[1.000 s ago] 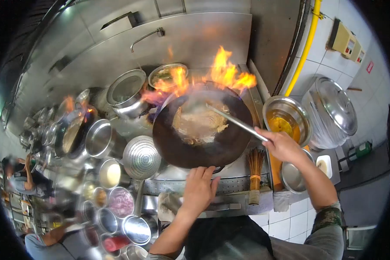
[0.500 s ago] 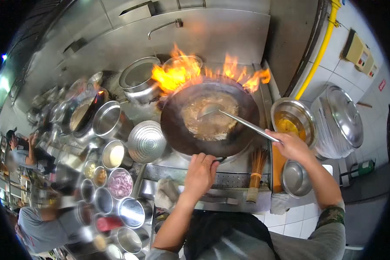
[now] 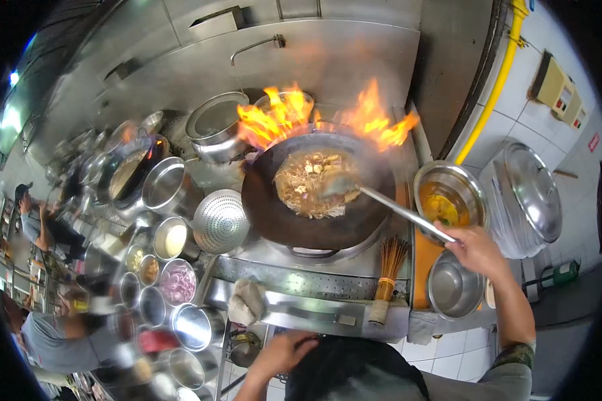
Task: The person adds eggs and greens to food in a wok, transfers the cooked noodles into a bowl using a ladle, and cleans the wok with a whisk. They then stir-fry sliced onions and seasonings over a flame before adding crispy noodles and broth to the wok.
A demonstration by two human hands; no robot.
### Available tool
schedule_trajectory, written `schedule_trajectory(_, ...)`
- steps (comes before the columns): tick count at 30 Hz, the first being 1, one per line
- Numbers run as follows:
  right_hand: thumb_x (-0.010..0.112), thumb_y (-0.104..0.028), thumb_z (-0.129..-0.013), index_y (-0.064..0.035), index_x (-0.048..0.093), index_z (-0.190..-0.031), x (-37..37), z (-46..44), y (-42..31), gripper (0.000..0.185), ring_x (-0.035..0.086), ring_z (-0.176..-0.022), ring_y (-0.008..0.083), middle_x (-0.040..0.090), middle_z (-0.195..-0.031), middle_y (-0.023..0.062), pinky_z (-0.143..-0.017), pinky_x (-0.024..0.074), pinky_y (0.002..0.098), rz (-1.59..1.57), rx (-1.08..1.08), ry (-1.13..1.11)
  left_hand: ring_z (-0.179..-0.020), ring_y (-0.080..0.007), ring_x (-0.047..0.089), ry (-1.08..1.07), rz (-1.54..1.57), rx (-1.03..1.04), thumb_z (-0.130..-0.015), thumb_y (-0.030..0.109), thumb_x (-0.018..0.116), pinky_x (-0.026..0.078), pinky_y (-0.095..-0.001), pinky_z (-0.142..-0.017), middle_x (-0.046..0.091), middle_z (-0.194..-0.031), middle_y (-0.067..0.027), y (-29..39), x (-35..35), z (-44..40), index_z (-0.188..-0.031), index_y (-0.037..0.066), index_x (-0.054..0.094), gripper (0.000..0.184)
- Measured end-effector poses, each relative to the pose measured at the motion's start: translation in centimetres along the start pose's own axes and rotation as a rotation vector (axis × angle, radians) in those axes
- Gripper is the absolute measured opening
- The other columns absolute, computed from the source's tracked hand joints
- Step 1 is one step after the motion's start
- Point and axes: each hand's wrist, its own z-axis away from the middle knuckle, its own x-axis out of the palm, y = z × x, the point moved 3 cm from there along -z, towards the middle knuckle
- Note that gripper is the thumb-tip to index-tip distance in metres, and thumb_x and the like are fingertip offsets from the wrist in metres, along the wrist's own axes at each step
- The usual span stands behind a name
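A large dark wok sits on the burner, with noodle-like strands and paler chunks of food in its middle. My right hand is closed round the long handle of a ladle, whose blurred bowl rests over the food. Low in the view, my left hand is off the wok and beside my black apron, fingers loosely stretched with nothing seen in them.
Tall flames rise behind the wok. A perforated strainer and a pot of sliced onion stand left. Right are a bamboo brush, an oil bowl and a metal bowl. A co-worker is at far left.
My left hand has let go of the wok's near rim and drawn back towards my body. The ladle and right hand have moved down and right; more pale chunks show in the wok.
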Motion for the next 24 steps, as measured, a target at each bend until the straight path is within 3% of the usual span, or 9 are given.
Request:
schedule_trajectory(2,0.065,-0.013,-0.09,-0.0242,0.059,-0.137,2.0,0.2,0.3,0.049,0.067,-0.092,0.0378,0.07,-0.107,0.0167,-0.084,0.0527,0.047,0.109,0.022,0.021,-0.119,-0.0399,0.059,-0.299,-0.156,-0.133,-0.093,0.039,0.061,0.05,-0.0453,-0.096,0.061,-0.129,-0.0232,-13.2,8.2,-3.3,-0.128,0.001,0.06,0.051)
schedule_trajectory(4,0.064,-0.014,-0.091,-0.0265,0.058,-0.137,1.3,0.2,-0.1,0.048,0.067,-0.09,0.0379,0.07,-0.104,0.018,-0.081,0.0533,0.0461,0.049,0.014,0.006,-0.122,-0.0395,0.057,-0.086,-0.424,-0.115,-0.095,0.043,0.054,0.05,-0.0457,-0.098,0.058,-0.133,-0.0235,-24.4,16.4,-7.7,-0.131,0.005,0.06,0.052)
schedule_trajectory(6,0.064,-0.016,-0.092,-0.0278,0.058,-0.137,0.4,1.1,-0.8,0.047,0.068,-0.09,0.038,0.07,-0.103,0.0184,-0.08,0.0535,0.0458,-0.117,-0.023,-0.021,-0.13,-0.0393,0.051,-0.008,-0.27,-0.413,-0.096,0.043,0.05,0.044,-0.0466,-0.106,0.053,-0.14,-0.0233,-25.3,17.5,-11.2,-0.136,0.006,0.055,0.055)
schedule_trajectory(9,0.064,-0.015,-0.092,-0.028,0.057,-0.139,1.2,1.0,-2.3,0.05,0.068,-0.093,0.0373,0.069,-0.111,0.0179,-0.08,0.054,0.0442,0.082,0.091,-0.15,-0.138,-0.0403,0.041,0.169,-0.405,-0.148,-0.1,0.04,0.042,0.033,-0.0515,-0.114,0.045,-0.148,-0.0237,-31.5,24.2,-16.0,-0.144,0.009,0.048,0.054)
schedule_trajectory(12,0.065,-0.015,-0.091,-0.0279,0.055,-0.141,3.0,-0.4,-3.0,0.053,0.068,-0.094,0.0365,0.068,-0.115,0.0166,-0.08,0.0541,0.0435,0.093,-0.054,0.017,-0.147,-0.0361,0.029,0.397,-0.643,-0.06,-0.1,0.045,0.04,0.022,-0.0535,-0.119,0.033,-0.158,-0.0179,-30.9,26.4,-17.4,-0.153,0.013,0.036,0.062)
schedule_trajectory(13,0.064,-0.016,-0.092,-0.0289,0.054,-0.141,3.4,-1.1,-4.1,0.052,0.068,-0.093,0.0359,0.07,-0.108,0.016,-0.079,0.0542,0.0441,0.013,-0.129,0.069,-0.152,-0.0332,0.016,0.307,-0.662,-0.123,-0.1,0.048,0.039,0.012,-0.0544,-0.121,0.02,-0.165,-0.0129,-32.1,27.5,-17.9,-0.158,0.016,0.026,0.067)
schedule_trajectory(17,0.063,-0.013,-0.091,-0.0255,0.058,-0.138,4.5,-3.9,-5.6,0.049,0.067,-0.083,0.0388,0.067,-0.09,0.0166,-0.078,0.0543,0.0468,0.199,-0.174,0.036,-0.153,-0.0323,0.012,0.168,-0.48,-0.219,-0.1,0.05,0.038,0.008,-0.054,-0.122,0.018,-0.165,-0.012,-28.9,25.3,-16.4,-0.158,0.017,0.024,0.068)
schedule_trajectory(22,0.063,-0.014,-0.091,-0.024,0.059,-0.137,1.4,-2.3,-2.1,0.047,0.067,-0.088,0.0385,0.07,-0.103,0.0179,-0.081,0.0542,0.0465,0.165,-0.207,0.099,-0.153,-0.0336,0.012,0.308,-0.694,-0.187,-0.098,0.051,0.04,0.009,-0.0552,-0.121,0.019,-0.165,-0.0121,-31.2,27.0,-17.1,-0.158,0.018,0.025,0.069)
schedule_trajectory(24,0.063,-0.015,-0.091,-0.024,0.059,-0.137,1.0,-1.3,-1.4,0.047,0.068,-0.092,0.0381,0.07,-0.108,0.0178,-0.084,0.0542,0.0462,0.083,-0.169,0.076,-0.152,-0.0343,0.013,0.223,-0.608,-0.227,-0.099,0.049,0.041,0.01,-0.0554,-0.121,0.02,-0.164,-0.0127,-30.0,26.1,-16.6,-0.158,0.018,0.026,0.069)
